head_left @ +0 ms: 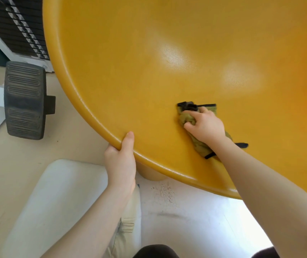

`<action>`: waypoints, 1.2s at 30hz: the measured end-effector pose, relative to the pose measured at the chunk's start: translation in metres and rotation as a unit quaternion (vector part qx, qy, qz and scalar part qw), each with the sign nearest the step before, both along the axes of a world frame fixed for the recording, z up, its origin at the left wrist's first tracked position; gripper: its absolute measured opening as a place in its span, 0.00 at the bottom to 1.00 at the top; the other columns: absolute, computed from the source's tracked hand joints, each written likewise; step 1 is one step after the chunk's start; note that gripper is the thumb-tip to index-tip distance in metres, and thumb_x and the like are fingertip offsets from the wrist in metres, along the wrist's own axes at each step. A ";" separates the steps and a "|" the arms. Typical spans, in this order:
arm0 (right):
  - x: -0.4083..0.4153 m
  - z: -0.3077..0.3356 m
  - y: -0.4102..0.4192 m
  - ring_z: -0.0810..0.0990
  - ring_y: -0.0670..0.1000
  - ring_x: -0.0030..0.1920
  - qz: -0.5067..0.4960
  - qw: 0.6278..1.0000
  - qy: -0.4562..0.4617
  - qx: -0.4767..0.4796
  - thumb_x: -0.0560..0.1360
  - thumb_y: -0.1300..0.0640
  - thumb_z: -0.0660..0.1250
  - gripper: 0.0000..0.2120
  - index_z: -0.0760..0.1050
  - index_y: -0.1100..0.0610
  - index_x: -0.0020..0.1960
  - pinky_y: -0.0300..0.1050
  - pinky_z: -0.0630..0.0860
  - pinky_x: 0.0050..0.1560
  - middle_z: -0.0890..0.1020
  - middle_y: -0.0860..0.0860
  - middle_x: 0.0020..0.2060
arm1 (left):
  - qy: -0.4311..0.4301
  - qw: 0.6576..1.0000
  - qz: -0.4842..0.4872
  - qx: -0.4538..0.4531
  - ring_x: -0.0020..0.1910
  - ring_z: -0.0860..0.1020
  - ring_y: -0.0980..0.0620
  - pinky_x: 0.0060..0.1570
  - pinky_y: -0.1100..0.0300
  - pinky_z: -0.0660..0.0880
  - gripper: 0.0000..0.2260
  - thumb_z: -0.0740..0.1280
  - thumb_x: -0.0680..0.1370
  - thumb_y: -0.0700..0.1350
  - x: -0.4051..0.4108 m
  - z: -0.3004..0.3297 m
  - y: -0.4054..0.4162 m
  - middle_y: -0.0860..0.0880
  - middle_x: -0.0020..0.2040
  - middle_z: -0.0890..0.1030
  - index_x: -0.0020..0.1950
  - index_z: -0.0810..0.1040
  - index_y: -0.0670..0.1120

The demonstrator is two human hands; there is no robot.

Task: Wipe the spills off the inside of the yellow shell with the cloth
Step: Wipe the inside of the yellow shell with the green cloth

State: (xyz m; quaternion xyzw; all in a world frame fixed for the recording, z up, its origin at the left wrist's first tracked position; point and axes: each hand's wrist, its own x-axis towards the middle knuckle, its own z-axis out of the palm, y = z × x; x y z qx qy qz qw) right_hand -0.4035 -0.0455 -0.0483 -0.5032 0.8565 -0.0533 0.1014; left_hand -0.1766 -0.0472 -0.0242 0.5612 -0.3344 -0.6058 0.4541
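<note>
A large yellow shell [167, 43] fills most of the view, its smooth, glossy inside facing the camera and its rounded rim curving from the far left down to the near right. Two pale patches of reflected light sit on its inner surface; any spills are too faint to make out.

Two bare hands are in view. The left hand [120, 159] grips the shell's near rim, thumb lying on the inside face and fingers wrapped round behind the edge, out of sight. The right hand [204, 125] is inside the shell, just right of the left hand and a little farther in. Its fingers are curled round one bunched olive-green cloth [188, 118] with black edging, pressing it against the yellow surface. Part of the cloth trails out beneath the wrist toward the near rim. A thin ring shows on one finger of this hand.

To the left of the shell, on a pale floor [70, 116], stands one dark ribbed pedal [25, 99], upright and apart from the rim. Beyond it, at the far left, is what looks like a stack of black weight plates [15, 25] in a white frame, partly hidden by the shell. Below the left forearm lies one pale cushioned pad [43, 202]. A speckled stain [164, 192] marks the white floor under the near rim.
</note>
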 end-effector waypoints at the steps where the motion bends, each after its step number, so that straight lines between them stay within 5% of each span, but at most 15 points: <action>1: 0.002 0.002 0.000 0.71 0.57 0.61 -0.045 0.999 0.006 0.008 0.75 0.46 0.58 0.21 0.70 0.41 0.67 0.50 0.73 0.52 0.71 0.54 0.63 | 0.001 1.000 -0.002 -0.001 0.49 0.79 0.57 0.48 0.61 0.72 0.06 0.66 0.76 0.47 0.000 0.000 0.000 0.57 0.49 0.82 0.52 0.78 0.52; 3: 0.029 0.009 -0.009 0.73 0.57 0.60 -0.053 0.998 -0.011 0.011 0.74 0.45 0.58 0.20 0.71 0.42 0.65 0.52 0.75 0.53 0.73 0.54 0.61 | -0.001 1.000 -0.008 -0.010 0.49 0.79 0.57 0.47 0.62 0.72 0.06 0.66 0.76 0.47 0.002 0.000 0.000 0.56 0.49 0.82 0.53 0.78 0.51; 6: 0.099 0.023 -0.023 0.75 0.55 0.57 0.068 0.992 -0.073 -0.072 0.74 0.45 0.59 0.18 0.73 0.40 0.63 0.49 0.76 0.51 0.75 0.52 0.56 | -0.011 0.999 -0.010 -0.030 0.48 0.79 0.58 0.45 0.63 0.72 0.06 0.66 0.76 0.49 0.002 -0.001 0.002 0.58 0.47 0.82 0.53 0.78 0.53; 9: 0.124 0.031 -0.031 0.72 0.52 0.63 0.119 0.974 -0.143 -0.128 0.74 0.47 0.60 0.20 0.71 0.38 0.65 0.47 0.75 0.49 0.76 0.51 0.58 | -0.035 0.997 -0.006 -0.063 0.49 0.78 0.63 0.48 0.63 0.74 0.09 0.64 0.77 0.50 0.000 -0.003 0.002 0.60 0.51 0.80 0.58 0.75 0.56; 13: 0.098 0.026 -0.027 0.70 0.51 0.65 0.188 0.955 -0.207 -0.102 0.73 0.48 0.61 0.21 0.70 0.38 0.67 0.45 0.72 0.49 0.75 0.50 0.54 | -0.161 0.967 0.028 -0.195 0.62 0.68 0.66 0.58 0.73 0.68 0.36 0.65 0.77 0.43 -0.001 -0.001 -0.001 0.56 0.71 0.60 0.76 0.44 0.50; 16: 0.061 0.009 -0.014 0.70 0.53 0.64 0.170 0.971 -0.148 -0.080 0.73 0.48 0.63 0.21 0.70 0.38 0.66 0.47 0.73 0.55 0.72 0.51 0.63 | -0.330 0.876 0.048 -0.348 0.74 0.50 0.49 0.73 0.58 0.48 0.42 0.68 0.73 0.40 -0.001 0.003 -0.004 0.40 0.75 0.46 0.75 0.40 0.40; 18: 0.027 0.000 0.001 0.70 0.54 0.65 0.087 0.992 -0.073 -0.053 0.73 0.46 0.62 0.21 0.70 0.38 0.66 0.49 0.74 0.55 0.71 0.51 0.64 | -0.404 0.804 0.023 -0.435 0.74 0.47 0.42 0.72 0.54 0.43 0.41 0.69 0.71 0.42 -0.007 0.009 0.000 0.36 0.74 0.49 0.74 0.45 0.42; 20: -0.010 -0.006 0.019 0.70 0.54 0.64 0.016 0.999 -0.025 -0.017 0.74 0.45 0.61 0.21 0.69 0.38 0.67 0.49 0.74 0.51 0.72 0.52 0.62 | -0.422 0.772 -0.035 -0.473 0.73 0.48 0.40 0.72 0.51 0.43 0.39 0.68 0.71 0.43 -0.018 0.011 0.005 0.36 0.73 0.53 0.73 0.47 0.47; 25: -0.104 -0.002 0.073 0.66 0.57 0.66 -0.098 0.989 0.086 0.074 0.76 0.45 0.58 0.22 0.65 0.41 0.71 0.53 0.69 0.56 0.68 0.54 0.66 | -0.493 0.718 -0.242 -0.427 0.73 0.57 0.45 0.69 0.50 0.56 0.39 0.71 0.70 0.43 -0.056 0.011 0.014 0.44 0.75 0.60 0.75 0.52 0.49; 29: -0.155 0.015 0.108 0.62 0.61 0.68 -0.249 0.950 0.142 0.121 0.77 0.43 0.55 0.25 0.59 0.42 0.73 0.62 0.60 0.64 0.63 0.56 0.71 | -0.547 0.658 -0.387 -0.344 0.68 0.61 0.49 0.62 0.55 0.60 0.44 0.65 0.75 0.54 -0.082 0.009 0.016 0.51 0.72 0.61 0.75 0.34 0.48; 32: -0.131 0.016 0.099 0.59 0.62 0.70 -0.212 0.962 0.101 0.139 0.77 0.42 0.54 0.27 0.55 0.44 0.75 0.62 0.59 0.66 0.60 0.56 0.73 | -0.588 0.582 -0.457 -0.327 0.70 0.58 0.48 0.64 0.54 0.59 0.44 0.65 0.72 0.62 -0.101 0.005 0.015 0.49 0.74 0.57 0.76 0.42 0.48; 36: -0.063 0.010 0.073 0.60 0.61 0.69 -0.030 0.990 0.065 0.125 0.75 0.44 0.54 0.28 0.56 0.42 0.75 0.59 0.61 0.64 0.61 0.56 0.72 | -0.626 0.524 -0.509 -0.275 0.73 0.52 0.45 0.67 0.52 0.56 0.49 0.65 0.66 0.70 -0.131 0.001 0.009 0.46 0.77 0.47 0.76 0.45 0.49</action>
